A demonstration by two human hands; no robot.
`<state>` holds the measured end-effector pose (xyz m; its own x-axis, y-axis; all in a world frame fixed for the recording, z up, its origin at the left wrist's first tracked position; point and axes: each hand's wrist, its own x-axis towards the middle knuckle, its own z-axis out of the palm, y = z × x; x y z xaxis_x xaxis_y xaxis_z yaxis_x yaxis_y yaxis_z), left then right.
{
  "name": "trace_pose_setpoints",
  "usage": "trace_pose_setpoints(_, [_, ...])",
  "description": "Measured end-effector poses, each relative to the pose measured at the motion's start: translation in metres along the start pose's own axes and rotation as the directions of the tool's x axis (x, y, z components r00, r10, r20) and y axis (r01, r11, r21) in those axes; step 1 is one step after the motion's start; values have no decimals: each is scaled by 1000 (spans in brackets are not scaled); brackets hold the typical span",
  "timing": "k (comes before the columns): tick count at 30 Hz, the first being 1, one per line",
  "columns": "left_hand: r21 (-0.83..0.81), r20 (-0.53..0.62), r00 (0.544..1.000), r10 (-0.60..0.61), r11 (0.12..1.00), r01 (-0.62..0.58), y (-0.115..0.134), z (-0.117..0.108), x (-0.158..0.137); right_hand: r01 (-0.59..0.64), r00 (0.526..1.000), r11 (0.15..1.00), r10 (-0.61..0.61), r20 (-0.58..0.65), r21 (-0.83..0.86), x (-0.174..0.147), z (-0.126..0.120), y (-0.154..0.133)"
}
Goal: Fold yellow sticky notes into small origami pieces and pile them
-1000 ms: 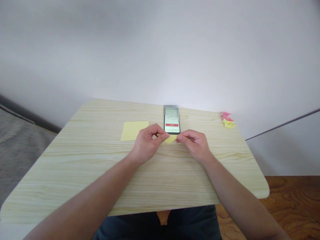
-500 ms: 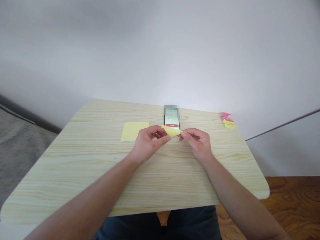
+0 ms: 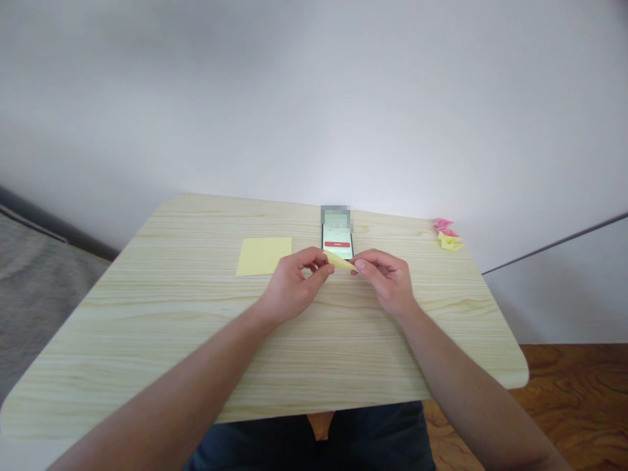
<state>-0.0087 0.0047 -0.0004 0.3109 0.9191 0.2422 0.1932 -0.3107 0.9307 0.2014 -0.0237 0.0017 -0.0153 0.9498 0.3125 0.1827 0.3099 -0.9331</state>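
A small folded piece of yellow paper (image 3: 339, 260) is held between my two hands above the table's middle. My left hand (image 3: 300, 280) is closed, pinching the paper's left end between thumb and fingers. At the other end, my right hand (image 3: 385, 278) pinches the paper's right tip. Part of the paper is hidden by the fingertips. Just beyond the hands lies a phone (image 3: 337, 237) with a lit screen and a red bar on it. A flat yellow paper sheet (image 3: 262, 255) rests left of my left hand.
Pink folded paper (image 3: 444, 226) and yellow folded paper (image 3: 450, 242) lie near the table's right edge. The light wood-grain table (image 3: 318, 360) meets a pale wall (image 3: 314, 111) at the back. Grey fabric (image 3: 39, 294) is at the far left.
The folded paper has turned in my fingers and shows a narrower yellow face. My left hand's fingers have shifted slightly right along it; both hands keep their pinch.
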Motion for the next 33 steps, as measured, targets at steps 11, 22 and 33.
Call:
trace_pose_setpoints(11, [-90,-2,998,-67,994,66,-6,2,0,-54,996,999,53,65,-1,1,0,-3])
trace_pose_setpoints(22, [-167,34,997,-67,983,72,-9,2,0,-82,997,994,83,-5,70,-1,4,6])
trace_pose_setpoints(33, [-275,63,998,-4,961,21,-3,3,-2,-69,997,992,73,-37,104,1,5,6])
